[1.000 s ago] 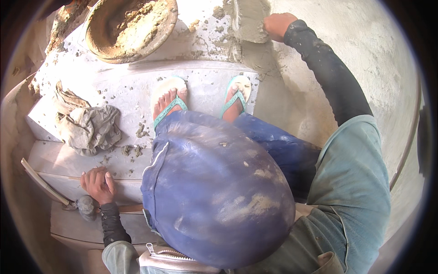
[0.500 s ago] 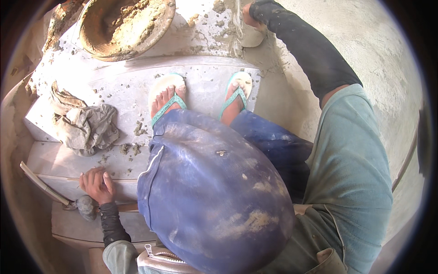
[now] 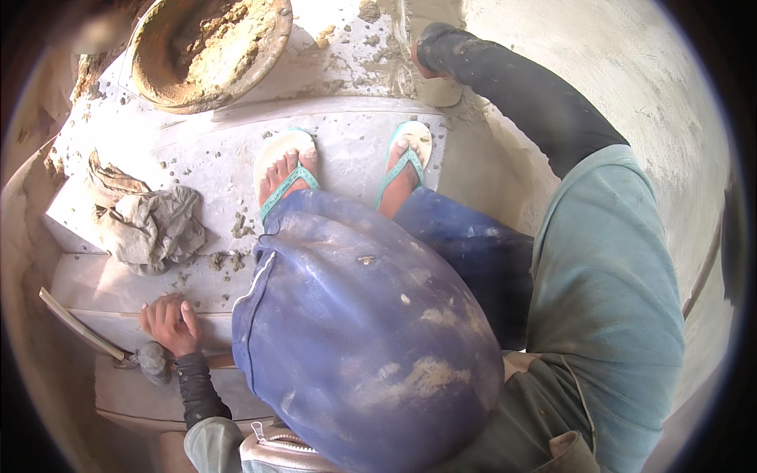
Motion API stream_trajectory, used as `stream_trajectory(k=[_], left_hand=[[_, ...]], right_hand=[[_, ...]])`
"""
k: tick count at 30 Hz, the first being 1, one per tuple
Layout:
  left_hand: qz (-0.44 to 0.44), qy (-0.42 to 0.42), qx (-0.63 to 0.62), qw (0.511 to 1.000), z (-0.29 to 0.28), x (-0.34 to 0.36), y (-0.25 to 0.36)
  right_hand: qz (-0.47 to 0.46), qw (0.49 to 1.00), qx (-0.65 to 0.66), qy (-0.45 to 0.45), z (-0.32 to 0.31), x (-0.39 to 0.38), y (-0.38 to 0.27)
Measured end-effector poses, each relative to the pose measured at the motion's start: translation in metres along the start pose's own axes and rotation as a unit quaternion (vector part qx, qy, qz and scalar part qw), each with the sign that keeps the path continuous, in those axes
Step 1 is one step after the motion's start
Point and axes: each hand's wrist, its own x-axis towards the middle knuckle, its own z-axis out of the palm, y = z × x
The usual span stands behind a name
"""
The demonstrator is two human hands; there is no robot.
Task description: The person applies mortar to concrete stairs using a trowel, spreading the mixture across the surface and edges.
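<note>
My left hand lies on the edge of a tiled step, fingers stretched forward and thumb apart, holding nothing. Beside its wrist are a grey lump and a thin pale stick. At the upper right, my right hand is at the foot of the plastered wall, mostly hidden by its dark sleeve. Its fingers appear closed on a pale rounded flat tool, whose exact kind I cannot make out. The tool is against the grey mortar where wall and step meet.
A round basin of crumbly mortar stands on the upper step at the far left. A crumpled grey cloth lies on the step below, among mortar crumbs. My sandalled feet are on that step. A blurred pale shape shows at the top left.
My right hand has come toward me along the wall's foot, the pale rounded tool with it. My left hand stays on the step. A blurred pale shape has appeared at the top left.
</note>
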Motion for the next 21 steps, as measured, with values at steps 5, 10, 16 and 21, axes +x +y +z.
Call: stream_trajectory(k=[5, 10, 16, 21], left_hand=[[-0.005, -0.002, -0.007, 1.0, -0.001, -0.001, 0.001], [0.017, 0.011, 0.005, 1.0, 0.003, -0.001, -0.001], [0.034, 0.039, 0.007, 0.999, 0.0, -0.004, -0.004], [0.073, 0.057, 0.009, 0.996, 0.013, 0.002, -0.006]], right_hand=[[0.013, 0.998, -0.012, -0.062, -0.011, -0.034, -0.003], [0.094, 0.993, 0.01, -0.076, -0.033, -0.086, -0.005], [0.196, 0.972, 0.13, 0.018, -0.048, -0.141, 0.019], [0.171, 0.807, 0.548, 0.139, 0.081, -0.082, 0.012]])
